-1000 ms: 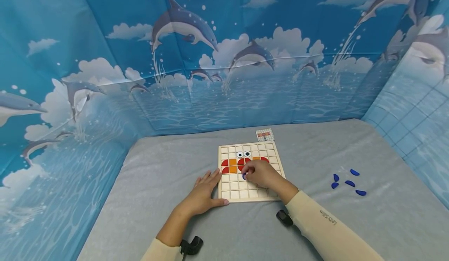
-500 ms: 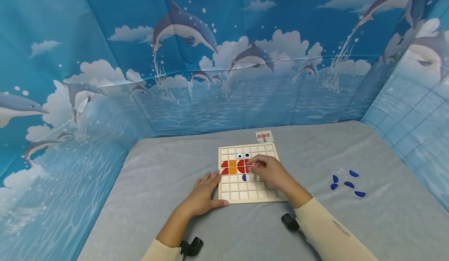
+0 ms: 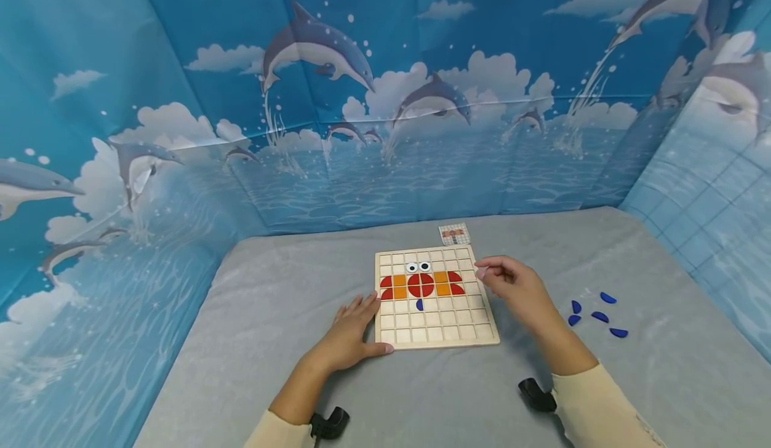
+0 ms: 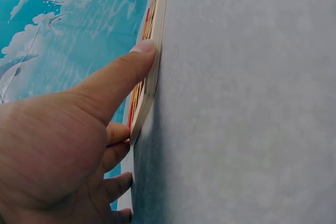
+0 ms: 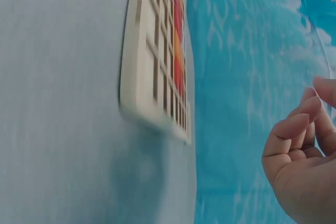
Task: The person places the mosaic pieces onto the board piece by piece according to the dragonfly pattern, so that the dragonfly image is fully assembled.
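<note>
A square wooden grid board (image 3: 442, 321) lies on the grey cloth in the head view. Set in it are two eye pieces (image 3: 412, 268), a red circle of quarter pieces (image 3: 420, 284), orange squares (image 3: 442, 283) and red quarters at both ends. Below the circle sits one blue half-round piece (image 3: 419, 305). My left hand (image 3: 346, 337) rests against the board's left edge, fingers spread, with the thumb on the near corner (image 4: 149, 64). Raised just off the board's right edge, my right hand (image 3: 521, 294) has loosely curled fingers and nothing between them.
Several blue half-round and quarter pieces (image 3: 600, 316) lie on the cloth to the right. A small pattern card (image 3: 454, 234) lies behind the board. A dolphin-print curtain (image 3: 385, 167) encloses the back and sides of the cloth-covered surface (image 3: 289, 287).
My right hand lets go of the blue piece, leaving it in the grid, and moves right, off the board. The orange and red pieces it covered now show. My left hand stays put.
</note>
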Demonstrator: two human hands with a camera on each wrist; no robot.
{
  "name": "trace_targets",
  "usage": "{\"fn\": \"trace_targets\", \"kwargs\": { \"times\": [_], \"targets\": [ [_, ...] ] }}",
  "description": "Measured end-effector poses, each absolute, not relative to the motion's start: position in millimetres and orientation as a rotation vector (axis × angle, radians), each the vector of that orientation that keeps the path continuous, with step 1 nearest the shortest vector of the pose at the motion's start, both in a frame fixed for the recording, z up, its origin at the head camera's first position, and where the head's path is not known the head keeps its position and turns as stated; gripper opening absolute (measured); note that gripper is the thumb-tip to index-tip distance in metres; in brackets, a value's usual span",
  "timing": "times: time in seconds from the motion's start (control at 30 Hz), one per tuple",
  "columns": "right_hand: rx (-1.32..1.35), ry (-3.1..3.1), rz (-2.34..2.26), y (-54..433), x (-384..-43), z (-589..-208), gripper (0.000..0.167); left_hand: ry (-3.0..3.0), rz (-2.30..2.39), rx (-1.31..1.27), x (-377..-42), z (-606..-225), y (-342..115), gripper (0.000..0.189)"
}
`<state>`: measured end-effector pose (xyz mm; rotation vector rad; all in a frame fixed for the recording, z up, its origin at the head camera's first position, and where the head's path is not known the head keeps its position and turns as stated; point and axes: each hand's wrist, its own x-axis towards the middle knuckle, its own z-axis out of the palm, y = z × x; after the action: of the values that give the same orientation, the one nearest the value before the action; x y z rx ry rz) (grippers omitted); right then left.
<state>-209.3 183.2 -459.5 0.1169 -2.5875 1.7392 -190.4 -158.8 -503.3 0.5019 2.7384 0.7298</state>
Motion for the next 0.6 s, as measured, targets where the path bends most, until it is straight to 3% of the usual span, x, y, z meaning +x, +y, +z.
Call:
{"fn": "trace_targets", "kwargs": {
  "times": [0.33, 0.6],
  "targets": [
    [-0.057, -2.684, 1.549, 245, -189, -463, 0.047, 2.743, 0.728, 0.512, -192, -504, -157, 0.099],
    [-0.022, -2.736, 1.468, 278, -173, -471, 0.048, 2.737, 0.719, 0.507, -190, -503, -159, 0.099]
  ]
}}
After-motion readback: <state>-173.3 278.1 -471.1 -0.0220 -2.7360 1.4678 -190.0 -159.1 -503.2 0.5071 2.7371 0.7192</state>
